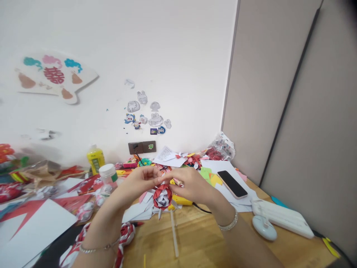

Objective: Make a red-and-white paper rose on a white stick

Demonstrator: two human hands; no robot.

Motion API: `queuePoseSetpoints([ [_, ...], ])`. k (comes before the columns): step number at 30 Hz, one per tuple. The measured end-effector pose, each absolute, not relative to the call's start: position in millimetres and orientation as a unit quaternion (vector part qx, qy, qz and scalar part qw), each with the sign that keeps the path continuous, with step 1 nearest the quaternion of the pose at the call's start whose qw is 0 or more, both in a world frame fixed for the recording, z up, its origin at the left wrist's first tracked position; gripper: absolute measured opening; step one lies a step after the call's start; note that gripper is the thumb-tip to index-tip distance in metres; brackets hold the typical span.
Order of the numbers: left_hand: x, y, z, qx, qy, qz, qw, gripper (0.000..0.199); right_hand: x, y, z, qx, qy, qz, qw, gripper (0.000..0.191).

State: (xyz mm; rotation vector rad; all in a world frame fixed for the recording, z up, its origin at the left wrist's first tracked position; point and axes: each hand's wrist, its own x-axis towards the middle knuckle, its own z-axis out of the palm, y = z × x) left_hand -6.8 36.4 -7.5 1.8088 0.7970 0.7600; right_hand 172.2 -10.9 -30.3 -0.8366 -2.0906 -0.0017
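Red-and-white paper ball [162,197] placed just below the fingertips, around mid-frame. Left hand [143,179] bent inward from lower left, fingers curled, thumb extended toward the right; right hand [186,182] arched over from the other side, fingers bent, tips brought to the left's. Both hands partly closed; whether the ball or a small piece is gripped cannot be told. Smooth white sheet [41,230] laid at left, then yellow plastic bottle [95,159] and white-capped jar [107,170]; ball formed of angular folds, pale centre; straight translucent stick [174,234] laid below it; flat dark-screened phone [232,184] rested on paper. Wood-grained desk [200,238] heavily covered toward the back; white wall [184,56] dotted with stickers [155,120], bordered at right by grey panels [259,74].
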Motion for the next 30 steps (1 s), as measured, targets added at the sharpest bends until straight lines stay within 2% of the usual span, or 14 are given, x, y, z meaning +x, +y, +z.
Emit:
queuePoseSetpoints([
  [3,-6,36,-7,0.750,0.343,0.312,0.472,0.031,170,-15,-28,-0.376,-0.827,0.040,0.416,0.036],
  [9,-5,42,-11,0.767,0.376,0.319,0.411,0.031,164,-15,-29,-0.433,-0.801,0.083,0.406,0.034],
  [20,-8,33,-4,0.753,0.362,0.348,0.425,0.034,170,-4,-38,-0.295,-0.839,0.034,0.457,0.036],
  [30,-4,31,-4,0.769,0.393,0.355,0.359,0.026,167,-11,-33,-0.349,-0.846,-0.001,0.404,0.032],
])
